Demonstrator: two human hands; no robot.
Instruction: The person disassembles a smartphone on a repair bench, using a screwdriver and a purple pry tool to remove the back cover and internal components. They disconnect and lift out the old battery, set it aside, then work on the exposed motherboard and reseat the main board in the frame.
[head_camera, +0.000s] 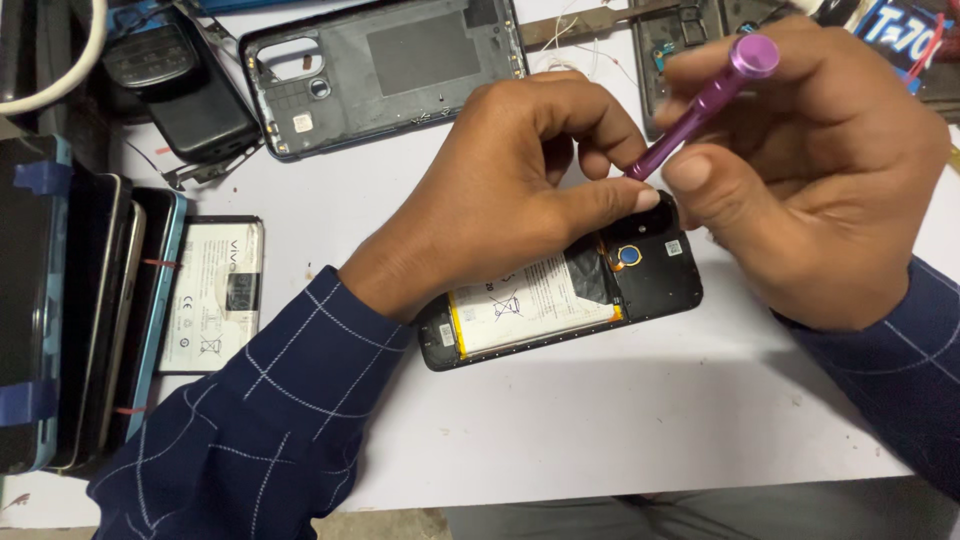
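A white counter (600, 420) is filling most of the frame, seen from above. Along the left edge, a row of phones (90, 310) is standing on edge, side by side. In the upper middle, a detached grey phone back cover (400, 70) is lying flat with its inner side up. In the centre, an opened black phone (560, 300) is lying tilted on the counter, its white-labelled battery showing. A loose battery (215, 295) is lying at the middle left, beside the row of phones.

The person, in dark blue checked sleeves, is working over the opened phone. The left hand (510, 190) is coming in from the lower left, its fingers bent and its thumb pressing on the phone's upper edge. The right hand (800, 180) is entering from the right, its fingers clamped together around a purple screwdriver (700, 105), which is slanting down to the phone's upper end, just beside the left thumb.
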